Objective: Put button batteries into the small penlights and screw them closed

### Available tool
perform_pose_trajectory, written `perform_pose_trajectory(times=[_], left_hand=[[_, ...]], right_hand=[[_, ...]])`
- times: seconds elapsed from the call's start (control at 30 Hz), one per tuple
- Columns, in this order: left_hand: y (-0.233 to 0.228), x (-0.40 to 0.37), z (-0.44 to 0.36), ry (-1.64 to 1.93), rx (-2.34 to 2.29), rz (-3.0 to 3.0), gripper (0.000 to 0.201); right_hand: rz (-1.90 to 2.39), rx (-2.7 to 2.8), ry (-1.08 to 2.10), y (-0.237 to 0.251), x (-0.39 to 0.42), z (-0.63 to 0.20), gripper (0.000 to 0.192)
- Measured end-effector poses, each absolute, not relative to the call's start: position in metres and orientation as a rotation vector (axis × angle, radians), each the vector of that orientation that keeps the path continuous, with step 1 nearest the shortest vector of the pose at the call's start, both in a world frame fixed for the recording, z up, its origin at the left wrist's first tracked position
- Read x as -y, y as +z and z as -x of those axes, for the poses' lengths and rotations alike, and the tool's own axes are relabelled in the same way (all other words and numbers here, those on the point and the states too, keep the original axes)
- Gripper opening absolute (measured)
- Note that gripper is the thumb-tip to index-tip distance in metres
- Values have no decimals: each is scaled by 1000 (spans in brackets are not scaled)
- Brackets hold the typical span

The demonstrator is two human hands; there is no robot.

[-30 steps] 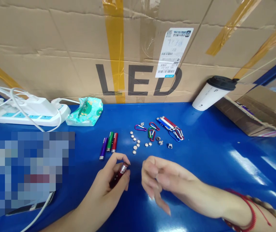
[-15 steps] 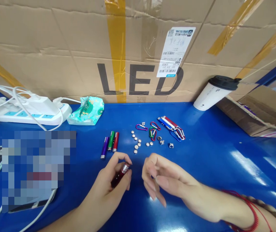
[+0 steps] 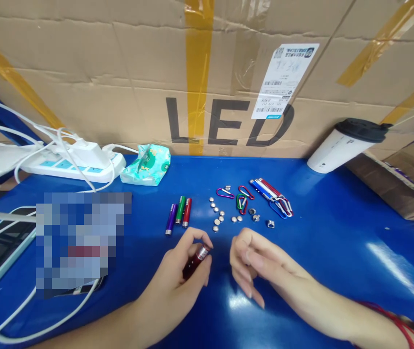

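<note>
On blue table (image 3: 337, 232), L hand (image 3: 181, 286) grip pinches red flashlight (image 3: 194, 260); R hand (image 3: 261, 266) spread (empty).

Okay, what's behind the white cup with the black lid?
Behind the white cup stands the cardboard box printed LED, with a smaller box to its right. The cup hides the spot where it meets the box.
</note>
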State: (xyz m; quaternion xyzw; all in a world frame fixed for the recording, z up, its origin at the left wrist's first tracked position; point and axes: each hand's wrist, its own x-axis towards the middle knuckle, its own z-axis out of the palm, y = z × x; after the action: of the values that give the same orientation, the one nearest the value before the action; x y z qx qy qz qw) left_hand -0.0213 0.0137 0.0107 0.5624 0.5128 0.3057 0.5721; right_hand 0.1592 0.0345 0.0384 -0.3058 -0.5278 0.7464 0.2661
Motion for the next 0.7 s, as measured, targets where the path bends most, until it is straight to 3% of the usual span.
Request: perform_pose_trajectory(times=[0.7], left_hand=[[-1, -12, 22, 835, -1334, -1284, 18]], right_hand=[[988, 1424, 1761, 30, -42, -157, 38]])
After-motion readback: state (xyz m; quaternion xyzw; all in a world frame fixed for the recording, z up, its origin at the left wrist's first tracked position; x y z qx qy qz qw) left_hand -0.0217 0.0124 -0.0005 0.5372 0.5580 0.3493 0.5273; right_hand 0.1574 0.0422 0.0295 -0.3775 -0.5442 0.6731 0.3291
